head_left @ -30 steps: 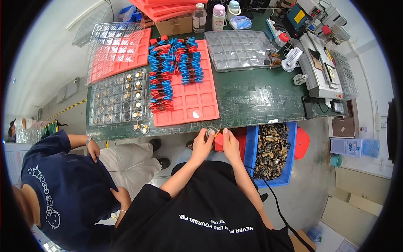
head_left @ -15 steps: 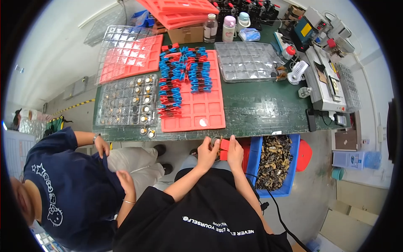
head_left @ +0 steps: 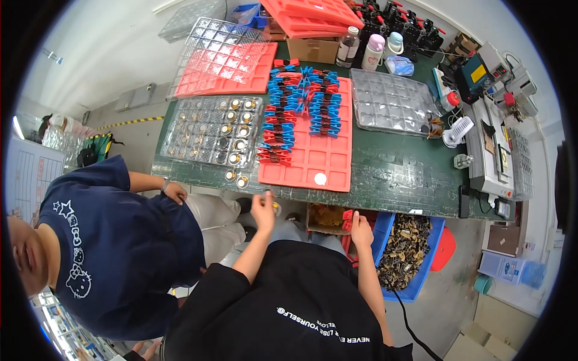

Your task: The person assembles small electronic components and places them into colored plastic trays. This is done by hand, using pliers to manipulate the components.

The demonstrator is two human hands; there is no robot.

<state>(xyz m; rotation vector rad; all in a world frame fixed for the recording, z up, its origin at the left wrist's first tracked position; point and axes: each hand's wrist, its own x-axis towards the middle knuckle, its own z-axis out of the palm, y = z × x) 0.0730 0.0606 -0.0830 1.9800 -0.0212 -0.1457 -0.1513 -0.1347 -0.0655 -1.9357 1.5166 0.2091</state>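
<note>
My left hand (head_left: 262, 212) is just off the table's front edge, fingers closed on a small round part (head_left: 276, 207), mostly covered by the fingers. It resembles the round parts with white tops (head_left: 242, 182) by the clear tray's lower corner. My right hand (head_left: 361, 231) grips a small red block (head_left: 347, 219) in front of the table, left of a blue bin. Beyond my hands, a red compartment tray (head_left: 305, 171) carries rows of blue and red spring clamps (head_left: 325, 102). One white disc (head_left: 320, 178) sits in a near compartment.
A clear tray (head_left: 180, 153) partly filled with round parts is at left; another clear tray (head_left: 385, 125) lies at right. Below the edge are a cardboard box (head_left: 319, 229) and a blue bin (head_left: 415, 291) of metal pieces. A co-worker in navy (head_left: 120, 253) stands left.
My hands, close together before, have parted: the left moved left with the round part, the right moved right with the red block. The view has shifted, and the co-worker's hands have lowered.
</note>
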